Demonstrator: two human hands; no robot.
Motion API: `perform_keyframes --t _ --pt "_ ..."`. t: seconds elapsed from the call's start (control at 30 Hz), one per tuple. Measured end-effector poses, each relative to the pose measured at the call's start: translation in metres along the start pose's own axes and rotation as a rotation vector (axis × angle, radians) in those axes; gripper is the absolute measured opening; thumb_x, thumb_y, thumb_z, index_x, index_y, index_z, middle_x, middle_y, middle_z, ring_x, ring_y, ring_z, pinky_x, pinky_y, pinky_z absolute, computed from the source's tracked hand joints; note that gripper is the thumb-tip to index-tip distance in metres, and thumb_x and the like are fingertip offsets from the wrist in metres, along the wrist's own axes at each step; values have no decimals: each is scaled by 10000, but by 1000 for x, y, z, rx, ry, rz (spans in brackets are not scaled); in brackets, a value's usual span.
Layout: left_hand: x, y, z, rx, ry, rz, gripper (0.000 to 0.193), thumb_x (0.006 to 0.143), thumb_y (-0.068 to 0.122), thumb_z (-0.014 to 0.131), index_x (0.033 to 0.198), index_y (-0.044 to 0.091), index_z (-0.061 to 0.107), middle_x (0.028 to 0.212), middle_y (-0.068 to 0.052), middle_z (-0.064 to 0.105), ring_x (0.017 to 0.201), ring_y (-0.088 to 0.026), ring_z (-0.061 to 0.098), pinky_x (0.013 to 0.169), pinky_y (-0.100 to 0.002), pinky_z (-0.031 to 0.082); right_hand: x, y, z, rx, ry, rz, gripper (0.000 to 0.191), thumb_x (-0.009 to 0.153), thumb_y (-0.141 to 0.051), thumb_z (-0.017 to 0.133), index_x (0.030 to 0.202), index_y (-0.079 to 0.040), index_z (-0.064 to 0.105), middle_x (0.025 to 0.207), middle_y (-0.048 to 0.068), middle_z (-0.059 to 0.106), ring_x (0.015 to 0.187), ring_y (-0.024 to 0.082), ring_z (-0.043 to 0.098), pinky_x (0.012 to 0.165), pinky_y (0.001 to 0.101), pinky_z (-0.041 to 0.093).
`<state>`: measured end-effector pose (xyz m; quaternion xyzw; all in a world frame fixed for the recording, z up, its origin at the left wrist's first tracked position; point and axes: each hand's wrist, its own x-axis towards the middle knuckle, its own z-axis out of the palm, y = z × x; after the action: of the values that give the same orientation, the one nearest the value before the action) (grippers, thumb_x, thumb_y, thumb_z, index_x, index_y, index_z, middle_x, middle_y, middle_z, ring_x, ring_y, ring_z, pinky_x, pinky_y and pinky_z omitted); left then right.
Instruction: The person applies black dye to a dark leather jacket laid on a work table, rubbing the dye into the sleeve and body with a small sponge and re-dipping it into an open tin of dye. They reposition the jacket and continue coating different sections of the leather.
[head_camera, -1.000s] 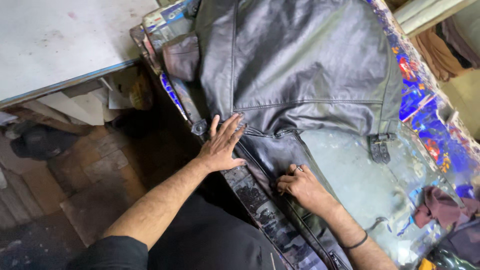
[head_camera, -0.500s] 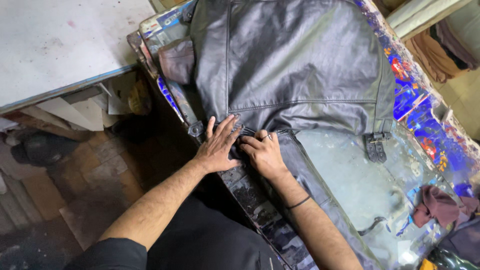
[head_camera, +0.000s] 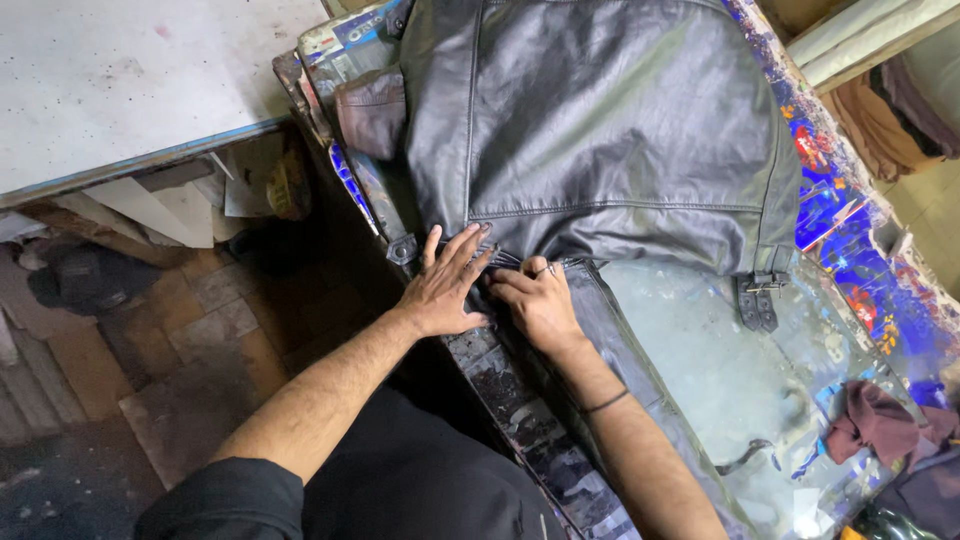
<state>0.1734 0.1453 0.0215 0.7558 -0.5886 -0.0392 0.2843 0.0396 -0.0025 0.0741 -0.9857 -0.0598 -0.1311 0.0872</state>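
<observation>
Black leather jacket (head_camera: 610, 140), flat on table (head_camera: 700, 330), long axis ran away from person, hem nearest. Left hand (head_camera: 440, 290) fingers spread flat on hem; right hand (head_camera: 540, 300) fingers curled, pinching hem.

One cam, head-worn, looks steeply down from close above at the surface (head_camera: 700, 330) edge, w/ floor (head_camera: 150, 350) at pic's left.

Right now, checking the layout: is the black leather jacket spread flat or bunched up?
Spread flat: the black leather jacket lies smooth across the worktable, both hands pressing its hem.
</observation>
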Motion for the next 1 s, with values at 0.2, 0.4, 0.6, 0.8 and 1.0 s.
perform_keyframes --t 0.2,0.4,0.6,0.8,1.0 --pt "0 -2 2 -51 77 52 1244 625 520 908 1579 144 201 1675 -165 156 1566 -320 106 1236 -641 -47 -47 1 -16 -80 -227 34 267 784 -88 628 1012 -150 753 1191 -22 721 1055 278 549 883 420 431" --pt "-6 13 5 15 170 138 1070 667 470 865 1518 170 291 1604 -202 243 1513 -365 158 1190 -668 -23 -115 -3 -64 27 -387 182 220 765 -102 646 946 -140 765 1099 -33 741 1029 255 574 868 427 447" --pt "-50 73 33 6 160 521 445 920 295 694 1316 100 630 1441 -102 529 1422 -273 407 1224 -537 266 -140 2 -79 19 -135 222 188 760 -106 659 886 -154 791 1093 -39 763 922 215 589 782 362 478" --pt "-55 76 47 -107 196 518 434 833 351 722 1188 102 717 1243 -87 632 1216 -270 565 1106 -487 390 -119 0 -26 42 -39 77 277 748 -133 673 998 -141 794 1125 -24 729 934 244 553 799 370 472" --pt "-54 76 45 -68 219 535 429 811 364 729 1165 121 737 1167 -73 652 1172 -254 588 1100 -505 388 -115 -1 -24 23 -99 75 237 773 -121 655 973 -166 774 1154 -45 728 959 245 559 825 390 460"
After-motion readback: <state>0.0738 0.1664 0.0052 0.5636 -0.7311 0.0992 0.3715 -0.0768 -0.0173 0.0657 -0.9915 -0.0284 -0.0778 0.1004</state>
